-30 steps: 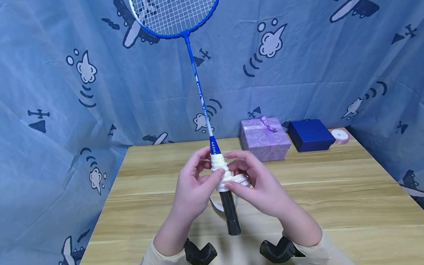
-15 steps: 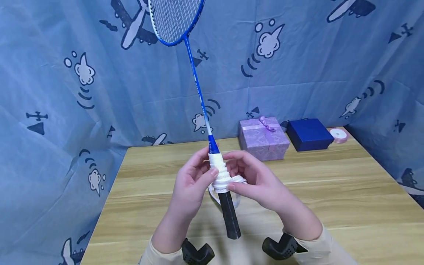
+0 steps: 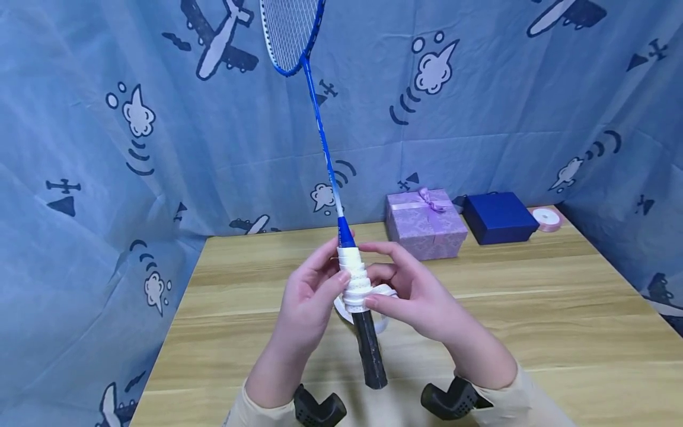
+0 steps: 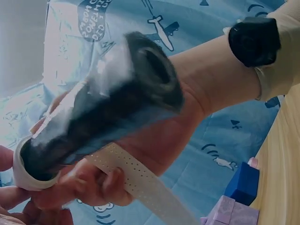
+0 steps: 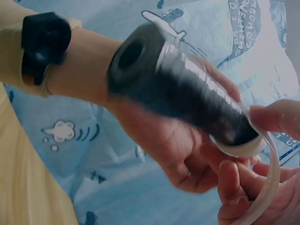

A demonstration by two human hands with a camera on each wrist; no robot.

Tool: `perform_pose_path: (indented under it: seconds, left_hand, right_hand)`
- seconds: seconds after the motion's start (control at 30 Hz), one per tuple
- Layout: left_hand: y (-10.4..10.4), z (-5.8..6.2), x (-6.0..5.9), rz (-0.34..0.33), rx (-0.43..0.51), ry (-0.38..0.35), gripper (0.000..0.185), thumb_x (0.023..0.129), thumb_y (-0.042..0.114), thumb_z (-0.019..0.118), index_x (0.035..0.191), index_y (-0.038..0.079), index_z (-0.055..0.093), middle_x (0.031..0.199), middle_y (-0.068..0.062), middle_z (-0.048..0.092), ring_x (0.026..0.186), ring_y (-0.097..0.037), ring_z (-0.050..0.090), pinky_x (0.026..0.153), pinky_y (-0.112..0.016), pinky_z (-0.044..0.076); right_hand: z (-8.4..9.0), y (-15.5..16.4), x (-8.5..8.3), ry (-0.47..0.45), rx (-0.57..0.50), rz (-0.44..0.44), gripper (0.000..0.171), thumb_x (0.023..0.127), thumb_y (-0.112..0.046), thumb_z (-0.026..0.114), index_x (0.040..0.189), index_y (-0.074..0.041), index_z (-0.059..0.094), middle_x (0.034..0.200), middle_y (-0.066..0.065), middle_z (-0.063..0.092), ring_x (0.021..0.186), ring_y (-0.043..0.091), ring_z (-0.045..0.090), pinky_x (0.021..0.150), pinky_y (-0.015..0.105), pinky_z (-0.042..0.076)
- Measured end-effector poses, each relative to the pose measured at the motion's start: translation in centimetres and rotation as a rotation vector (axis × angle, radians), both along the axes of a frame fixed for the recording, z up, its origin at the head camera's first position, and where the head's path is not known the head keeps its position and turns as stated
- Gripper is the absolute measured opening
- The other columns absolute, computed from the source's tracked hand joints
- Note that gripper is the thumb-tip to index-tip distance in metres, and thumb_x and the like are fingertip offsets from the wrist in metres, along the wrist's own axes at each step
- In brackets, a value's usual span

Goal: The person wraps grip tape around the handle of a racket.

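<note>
Head view shows white grip tape [image 3: 356, 283] covering the racket handle's [image 3: 369, 350] upper part, lower black part bare; left hand [image 3: 309, 302] grasps the wrapped section, right hand [image 3: 416, 293] pinches the tape.

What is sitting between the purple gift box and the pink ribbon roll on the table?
A dark blue box lies between the purple gift box and the pink ribbon roll, along the table's back edge; the head view shows it.

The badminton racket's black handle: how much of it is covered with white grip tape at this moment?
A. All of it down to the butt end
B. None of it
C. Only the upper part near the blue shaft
C: the white grip tape wraps only the top of the black handle, below the blue shaft; the lower part and butt end are bare.
</note>
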State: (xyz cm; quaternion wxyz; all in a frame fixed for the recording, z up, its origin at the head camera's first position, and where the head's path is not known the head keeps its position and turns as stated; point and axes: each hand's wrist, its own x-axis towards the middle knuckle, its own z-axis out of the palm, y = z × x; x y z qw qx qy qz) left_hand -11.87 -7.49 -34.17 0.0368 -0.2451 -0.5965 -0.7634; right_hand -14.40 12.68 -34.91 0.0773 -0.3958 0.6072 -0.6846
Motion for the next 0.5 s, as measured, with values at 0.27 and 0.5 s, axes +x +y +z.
perform_pose_path:
  seconds: [0.27, 0.5]
  left_hand:
    - [0.15, -0.14, 0.09, 0.103, -0.141, 0.071, 0.051, 0.102, 0.002, 0.054, 0.153, 0.007, 0.048, 0.133, -0.018, 0.055, 0.114, -0.027, 0.054, 0.088, -0.026, 0.055]
    - [0.63, -0.09, 0.14, 0.296, -0.216, 0.047, 0.041, 0.095, 0.009, 0.074, 0.134, 0.012, 0.065, 0.109, -0.007, 0.065, 0.093, -0.024, 0.059, 0.074, -0.023, 0.054]
  right_hand:
    - [0.03, -0.45, 0.28, 0.064, -0.013, -0.03, 0.065, 0.096, 0.009, 0.063, 0.155, -0.001, 0.037, 0.113, 0.008, 0.072, 0.095, 0.015, 0.07, 0.076, 0.031, 0.063]
    - [0.07, -1.02, 0.8, 0.119, 0.123, -0.208, 0.063, 0.093, 0.004, 0.071, 0.15, -0.008, 0.047, 0.101, 0.011, 0.07, 0.088, 0.015, 0.068, 0.066, 0.027, 0.06]
